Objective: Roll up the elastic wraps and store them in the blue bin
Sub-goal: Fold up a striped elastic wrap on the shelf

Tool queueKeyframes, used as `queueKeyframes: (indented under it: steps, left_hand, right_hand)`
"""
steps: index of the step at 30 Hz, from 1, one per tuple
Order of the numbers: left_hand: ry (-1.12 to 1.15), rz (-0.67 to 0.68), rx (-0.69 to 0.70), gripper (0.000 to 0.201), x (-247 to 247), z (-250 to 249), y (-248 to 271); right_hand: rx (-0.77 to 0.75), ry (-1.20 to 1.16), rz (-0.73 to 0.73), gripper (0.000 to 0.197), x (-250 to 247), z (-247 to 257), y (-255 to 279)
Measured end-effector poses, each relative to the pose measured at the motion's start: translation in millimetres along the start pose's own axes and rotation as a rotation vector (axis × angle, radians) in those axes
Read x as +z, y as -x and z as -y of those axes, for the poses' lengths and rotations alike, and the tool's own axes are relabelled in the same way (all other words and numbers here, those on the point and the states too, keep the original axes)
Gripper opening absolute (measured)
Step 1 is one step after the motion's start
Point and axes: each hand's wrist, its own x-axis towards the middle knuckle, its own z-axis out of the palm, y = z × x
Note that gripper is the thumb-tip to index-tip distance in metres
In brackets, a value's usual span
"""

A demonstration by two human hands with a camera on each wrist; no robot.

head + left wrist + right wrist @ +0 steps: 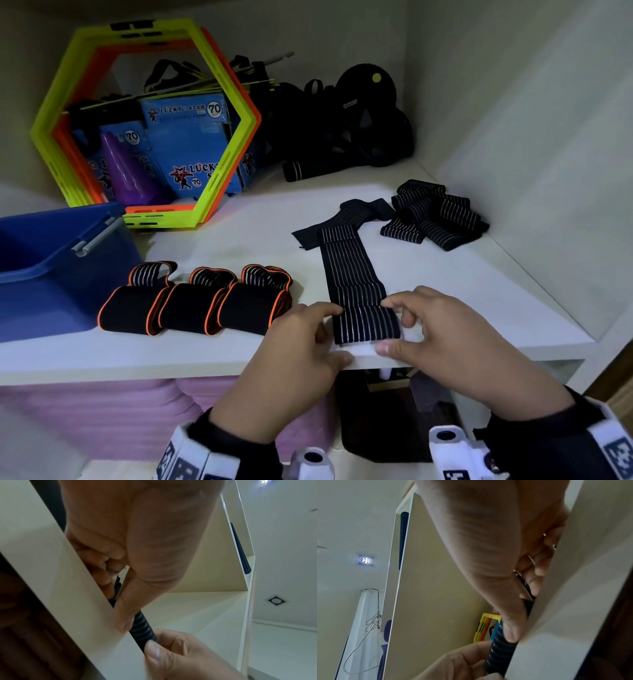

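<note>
A long black elastic wrap with white stripes [352,274] lies stretched out on the white shelf [222,246], its near end folded over at the front edge. My left hand [301,339] pinches that folded end from the left, and my right hand [431,329] pinches it from the right. In the wrist views the rolled end [142,626] [500,651] sits between thumbs and fingers against the shelf edge. The blue bin [51,267] stands at the left. A pile of loose striped wraps [435,216] lies at the back right.
Three rolled black wraps with orange edging [195,301] lie in a row beside the bin. Green and orange hexagon frames [144,120] lean over blue boxes [185,144] at the back. Black straps and gear [342,126] fill the back corner. Purple mats [102,407] sit below.
</note>
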Motion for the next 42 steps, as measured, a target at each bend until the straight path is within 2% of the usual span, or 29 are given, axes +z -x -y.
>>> queueKeyframes:
  steps: [2,6,7,8,11,18,24,27,29,32,34,36,38,40,42]
  left_hand:
    - [0.054,0.006,-0.003,0.050,-2,0,-1]
    - [0.141,-0.014,-0.031,0.027,-4,-1,-2]
    - [0.129,-0.020,-0.025,0.014,-4,-3,-3]
    - [0.110,-0.022,-0.017,0.013,-3,-5,-3]
    - [0.051,-0.064,-0.024,0.033,3,-8,-5]
    - [0.101,-0.189,-0.067,0.046,13,-5,-3]
    - [-0.019,-0.265,-0.054,0.028,22,-8,-3]
    - [-0.025,-0.292,0.025,0.005,23,-13,-2]
    - [-0.040,-0.271,0.080,0.030,23,-14,0]
    - [-0.163,-0.198,0.125,0.044,19,-16,1]
    - [-0.173,-0.106,0.155,0.056,15,-14,0]
    - [-0.142,-0.059,0.149,0.061,11,-9,-2]
    - [-0.089,-0.073,0.139,0.056,8,-4,-3]
    - [-0.041,-0.107,0.138,0.051,8,-3,-3]
    - [0.022,-0.137,0.110,0.044,11,-2,-5]
  right_hand:
    - [0.012,0.015,0.015,0.051,-2,0,-3]
    - [0.027,-0.035,-0.009,0.022,0,1,-7]
    - [0.037,-0.036,-0.028,0.024,1,2,-8]
    - [0.055,-0.029,-0.056,0.034,2,3,-9]
    - [0.103,0.019,-0.123,0.052,5,7,-10]
    - [0.151,0.035,-0.099,0.055,5,12,-13]
    - [0.179,0.108,-0.090,0.058,0,15,-9]
    - [0.186,0.105,-0.153,0.047,0,10,-10]
    - [0.169,0.015,-0.201,0.030,-2,10,-11]
    - [0.077,-0.013,-0.199,0.019,2,12,-11]
    - [0.031,0.009,-0.167,0.031,3,8,-9]
    - [0.011,0.063,-0.053,0.063,0,2,-7]
    - [-0.009,0.130,0.071,0.089,-6,-6,-4]
    - [-0.019,0.124,0.139,0.090,-12,-12,-3]
    - [-0.021,0.073,0.128,0.071,-12,-18,-5]
